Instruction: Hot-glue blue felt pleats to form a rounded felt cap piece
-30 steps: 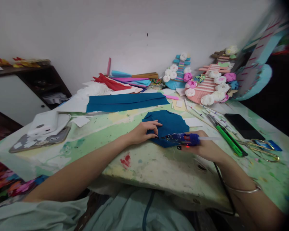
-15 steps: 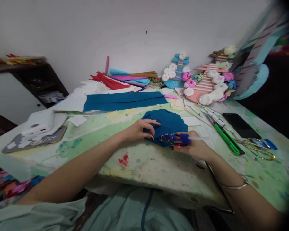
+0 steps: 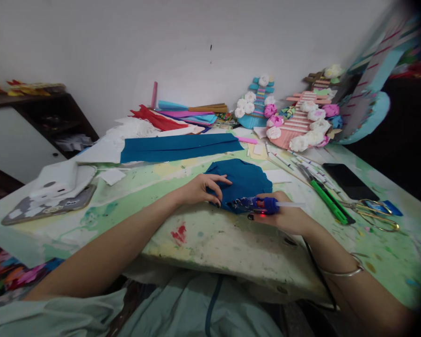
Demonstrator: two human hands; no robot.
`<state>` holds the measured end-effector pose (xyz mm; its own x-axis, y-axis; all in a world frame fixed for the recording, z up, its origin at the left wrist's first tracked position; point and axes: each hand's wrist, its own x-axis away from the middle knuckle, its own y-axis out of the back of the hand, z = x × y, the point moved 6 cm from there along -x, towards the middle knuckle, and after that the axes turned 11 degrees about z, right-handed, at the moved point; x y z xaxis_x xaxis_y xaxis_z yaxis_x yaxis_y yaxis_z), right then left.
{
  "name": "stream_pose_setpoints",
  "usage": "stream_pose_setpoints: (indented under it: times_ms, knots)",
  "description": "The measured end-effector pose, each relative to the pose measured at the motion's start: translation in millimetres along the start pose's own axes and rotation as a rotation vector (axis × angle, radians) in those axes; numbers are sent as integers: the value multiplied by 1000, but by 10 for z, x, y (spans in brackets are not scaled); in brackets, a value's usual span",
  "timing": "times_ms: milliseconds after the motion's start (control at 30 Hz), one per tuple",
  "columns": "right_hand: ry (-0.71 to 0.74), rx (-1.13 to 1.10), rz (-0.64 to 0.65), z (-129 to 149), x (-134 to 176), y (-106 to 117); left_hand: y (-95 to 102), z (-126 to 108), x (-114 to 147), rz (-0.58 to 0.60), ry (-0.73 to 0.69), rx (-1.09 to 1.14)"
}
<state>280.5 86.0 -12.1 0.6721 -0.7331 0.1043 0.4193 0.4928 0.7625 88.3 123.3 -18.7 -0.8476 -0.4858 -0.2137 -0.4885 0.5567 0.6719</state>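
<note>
A rounded piece of dark blue crepe paper point(image 3: 243, 175) lies on the table in front of me. My left hand point(image 3: 201, 189) is at its left edge; thumb and a bent finger close on the near-left rim while other fingers rest on top. My right hand point(image 3: 286, 213) grips a blue hot glue gun point(image 3: 257, 205), its red light lit and a clear glue stick point(image 3: 291, 204) poking out of the back. The nozzle points left, over the near part of the paper close to my left fingertips. The exact contact of the tip is hard to make out.
A long blue crepe strip point(image 3: 182, 147) lies behind. At right are a green utility knife point(image 3: 328, 201), gold-handled scissors point(image 3: 375, 215), a black phone point(image 3: 351, 180) and several markers. Flower-trimmed guitar shapes point(image 3: 303, 121) lean at the back. A cable runs beneath my right forearm.
The glue gun and my right hand have shifted very slightly to the right. My left hand keeps its hold at the paper's edge, and the camera view has moved a little.
</note>
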Motion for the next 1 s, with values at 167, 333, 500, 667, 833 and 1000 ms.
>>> stream_pose_setpoints:
  times_ms: [167,333,500,667,833,1000]
  knots:
    - [-23,-39,-26,-23,33,34,2,-19,-4,13,2,-11]
    - [-3,-110,-45,-12,-22,-15,-1,-10,-7,4,16,-5]
    - [-27,-64,-62,-34,-73,-29,-5,-1,-7,-3,7,-7]
    - [-42,-13,-36,-73,17,62,4,-8,-3,-11,18,-1]
    - [-37,19,10,-51,106,83,1,-6,-5,-16,28,11]
    - [-26,48,57,20,38,1,6,2,-7,-37,27,20]
